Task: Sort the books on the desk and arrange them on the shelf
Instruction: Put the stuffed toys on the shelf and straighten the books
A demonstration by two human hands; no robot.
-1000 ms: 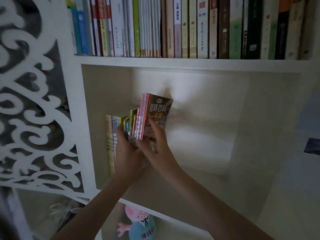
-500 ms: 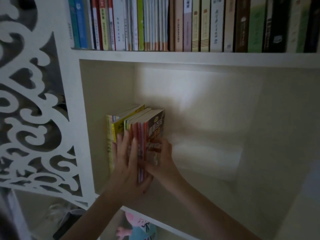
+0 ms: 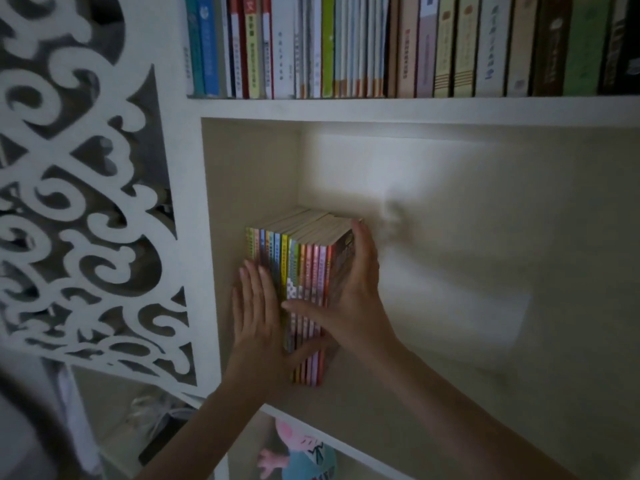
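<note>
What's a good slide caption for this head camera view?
Left hand and right hand press a row of thin books upright in the shelf compartment.

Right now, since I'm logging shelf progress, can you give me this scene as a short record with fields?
Books: row of thin books upright at left end of middle shelf, spines out
Left hand: flat on the leftmost spines, fingers straight
Right hand: fingers along the outermost cover, thumb across the spines
Upper shelf: packed with upright books
Below: pink and blue plush toy
</note>
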